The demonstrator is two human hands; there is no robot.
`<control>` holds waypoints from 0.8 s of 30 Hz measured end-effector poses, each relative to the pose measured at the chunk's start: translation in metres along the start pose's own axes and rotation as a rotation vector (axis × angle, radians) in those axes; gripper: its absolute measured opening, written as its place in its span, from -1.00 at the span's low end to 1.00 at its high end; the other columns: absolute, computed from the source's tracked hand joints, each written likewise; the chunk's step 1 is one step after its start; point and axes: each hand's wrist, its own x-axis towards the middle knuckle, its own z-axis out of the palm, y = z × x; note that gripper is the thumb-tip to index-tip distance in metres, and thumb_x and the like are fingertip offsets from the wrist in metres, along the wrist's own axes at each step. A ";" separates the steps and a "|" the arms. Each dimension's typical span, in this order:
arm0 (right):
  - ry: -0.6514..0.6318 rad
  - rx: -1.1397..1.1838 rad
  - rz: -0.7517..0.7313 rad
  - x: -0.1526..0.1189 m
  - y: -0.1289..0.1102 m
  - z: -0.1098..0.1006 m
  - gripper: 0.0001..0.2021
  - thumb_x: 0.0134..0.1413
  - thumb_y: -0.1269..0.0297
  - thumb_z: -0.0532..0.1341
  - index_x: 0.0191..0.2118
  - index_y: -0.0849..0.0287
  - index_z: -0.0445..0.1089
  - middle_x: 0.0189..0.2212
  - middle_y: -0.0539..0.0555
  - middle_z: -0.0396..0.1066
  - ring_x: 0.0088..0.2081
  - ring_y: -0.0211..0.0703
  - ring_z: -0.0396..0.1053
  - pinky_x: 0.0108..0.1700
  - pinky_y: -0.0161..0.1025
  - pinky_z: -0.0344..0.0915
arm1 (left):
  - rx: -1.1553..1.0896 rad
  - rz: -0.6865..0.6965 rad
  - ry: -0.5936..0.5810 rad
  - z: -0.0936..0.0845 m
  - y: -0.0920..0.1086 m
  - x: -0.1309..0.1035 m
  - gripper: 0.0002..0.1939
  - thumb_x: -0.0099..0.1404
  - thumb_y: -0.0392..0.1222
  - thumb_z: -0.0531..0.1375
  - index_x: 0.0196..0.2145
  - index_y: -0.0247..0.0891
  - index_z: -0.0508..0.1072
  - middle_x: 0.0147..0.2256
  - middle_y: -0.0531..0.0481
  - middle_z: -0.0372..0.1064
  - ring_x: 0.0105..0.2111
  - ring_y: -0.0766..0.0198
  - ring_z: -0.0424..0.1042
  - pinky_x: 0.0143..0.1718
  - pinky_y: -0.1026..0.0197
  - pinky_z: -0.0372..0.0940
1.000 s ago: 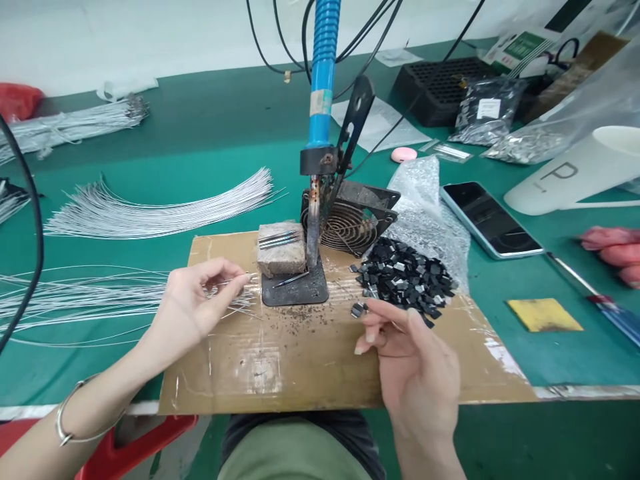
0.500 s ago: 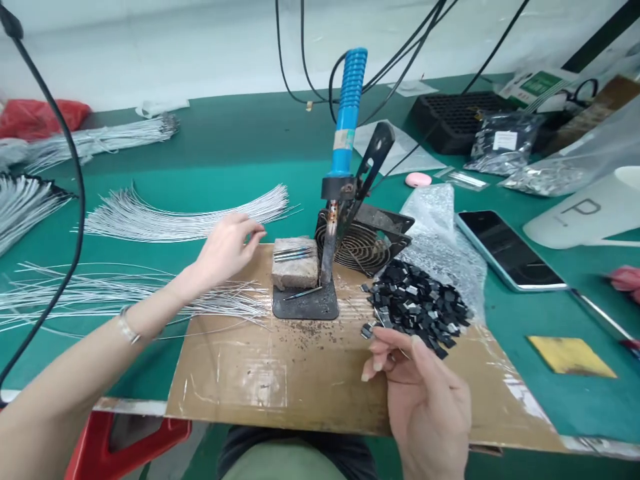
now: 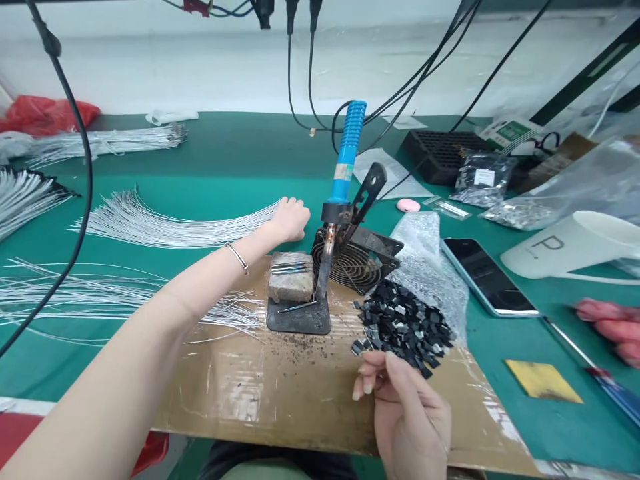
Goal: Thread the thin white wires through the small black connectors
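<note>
My left hand (image 3: pixel 291 219) reaches over the right end of a fanned bundle of white wires (image 3: pixel 185 227); its fingers are curled down and what they hold is hidden. Low on the right, my right hand (image 3: pixel 407 407) pinches a thin wire-like piece, with a small black part (image 3: pixel 358 347) near the fingertips, beside a pile of small black parts (image 3: pixel 407 323). A blue-handled soldering iron (image 3: pixel 350 150) stands upright in its holder, tip down on a black base (image 3: pixel 300 320). Next to it a stone-like block (image 3: pixel 291 283) bears several thin dark rods.
Loose white wires (image 3: pixel 120 300) lie at the left. Behind the pile are a round fan grille (image 3: pixel 353 263) and bubble wrap (image 3: pixel 425 247). A phone (image 3: pixel 487 277), a white cup (image 3: pixel 575 247) and a yellow sponge (image 3: pixel 543 380) lie at the right. Cardboard (image 3: pixel 225 393) covers the near edge.
My left hand has moved right and away from me, from above the near end of the bundle to its right tip. The view has tilted up. My right hand keeps its pinch near the pile.
</note>
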 end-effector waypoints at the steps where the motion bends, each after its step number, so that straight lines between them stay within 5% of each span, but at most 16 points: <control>1: -0.001 0.001 0.005 0.000 0.000 0.000 -0.78 0.08 0.13 0.45 -0.36 0.20 0.69 -0.54 0.11 0.53 -0.59 -0.28 0.39 -0.58 -0.37 0.42 | -0.015 -0.008 -0.008 -0.003 0.002 0.001 -0.63 0.45 -0.10 0.24 0.15 -0.28 0.43 0.11 -0.19 0.41 0.02 0.04 0.49 0.01 -0.11 0.46; 5: 0.004 0.005 0.020 0.001 -0.002 0.001 -0.77 0.08 0.12 0.45 -0.37 0.21 0.69 -0.56 0.10 0.51 -0.59 -0.29 0.38 -0.58 -0.38 0.41 | -0.115 -0.086 0.015 -0.023 -0.005 0.005 -0.66 0.44 -0.11 0.26 0.10 -0.30 0.45 0.09 -0.17 0.43 0.02 0.04 0.49 0.02 -0.12 0.45; 8: 0.004 0.013 0.030 0.001 -0.001 -0.001 -0.76 0.08 0.11 0.45 -0.36 0.21 0.69 -0.55 0.11 0.51 -0.58 -0.29 0.38 -0.58 -0.38 0.41 | -0.264 -0.159 0.078 -0.046 -0.022 0.004 -0.82 0.36 -0.24 0.31 -0.13 -0.39 0.51 -0.13 -0.18 0.53 -0.11 0.03 0.57 -0.02 -0.06 0.46; 14: 0.016 0.019 0.030 0.000 0.001 -0.001 -0.75 0.06 0.11 0.46 -0.39 0.22 0.68 -0.55 0.11 0.51 -0.59 -0.28 0.36 -0.60 -0.36 0.39 | -0.649 -0.261 0.238 -0.067 -0.052 -0.017 -0.96 0.35 -0.37 0.20 -0.25 -0.33 0.38 -0.47 -0.06 0.51 -0.52 0.19 0.59 -0.41 0.18 0.46; 20: 0.020 0.000 0.015 0.001 0.001 0.000 -0.76 0.05 0.13 0.46 -0.39 0.23 0.67 -0.55 0.11 0.49 -0.59 -0.25 0.34 -0.61 -0.32 0.37 | -0.851 -0.176 0.460 -0.063 -0.053 -0.037 -0.94 0.37 -0.28 0.22 -0.29 -0.31 0.41 -0.43 -0.05 0.51 -0.55 0.35 0.50 -0.45 0.28 0.41; 24: 0.021 -0.014 0.007 0.001 0.002 -0.002 -0.78 0.05 0.14 0.46 -0.39 0.23 0.66 -0.54 0.12 0.50 -0.59 -0.25 0.34 -0.60 -0.31 0.37 | -0.882 -0.017 0.627 -0.092 -0.040 -0.033 -0.90 0.38 -0.26 0.23 -0.32 -0.30 0.44 -0.48 0.04 0.48 -0.57 0.39 0.44 -0.52 0.33 0.28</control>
